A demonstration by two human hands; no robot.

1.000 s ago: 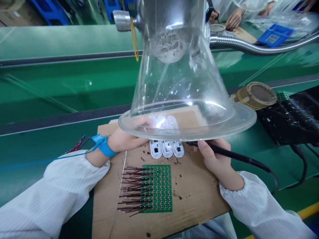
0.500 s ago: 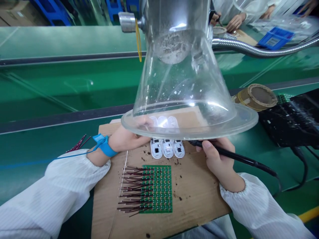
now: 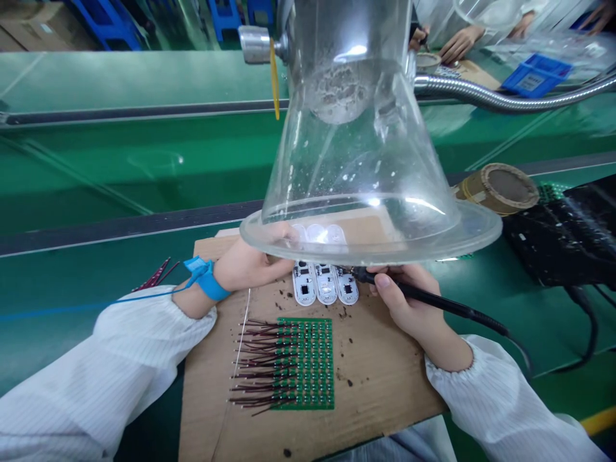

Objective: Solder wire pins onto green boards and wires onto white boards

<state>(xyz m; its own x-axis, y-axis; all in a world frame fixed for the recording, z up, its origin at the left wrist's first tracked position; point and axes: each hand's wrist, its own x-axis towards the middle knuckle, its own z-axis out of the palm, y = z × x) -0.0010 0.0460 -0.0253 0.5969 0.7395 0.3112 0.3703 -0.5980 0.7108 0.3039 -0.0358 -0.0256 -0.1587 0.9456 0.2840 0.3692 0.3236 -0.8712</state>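
My right hand (image 3: 414, 298) is closed around a black soldering iron (image 3: 443, 305), whose tip points left at the white circuit boards (image 3: 326, 289). These rounded strips lie side by side, partly seen through the clear hood. My left hand (image 3: 255, 263), with a blue wrist strap (image 3: 209, 281), is at their left edge. Its fingers are pinched together, blurred behind the hood's rim. A thin strand of solder wire (image 3: 239, 346) trails down from beneath that hand. Nearer me lies a green circuit board panel (image 3: 315, 366) with dark red wires (image 3: 262, 366) sticking out to its left.
A clear fume hood (image 3: 366, 167) hangs low over my hands, with a metal hose to its right. Under the boards is a cardboard sheet (image 3: 380, 391). A cardboard roll (image 3: 500, 188) and a black device (image 3: 568, 237) stand right. A co-worker's hands (image 3: 461, 45) are across the bench.
My right hand has moved left with the soldering iron, bringing its tip over the right-hand white board. My left hand stays by the boards. The whole view has shifted slightly.
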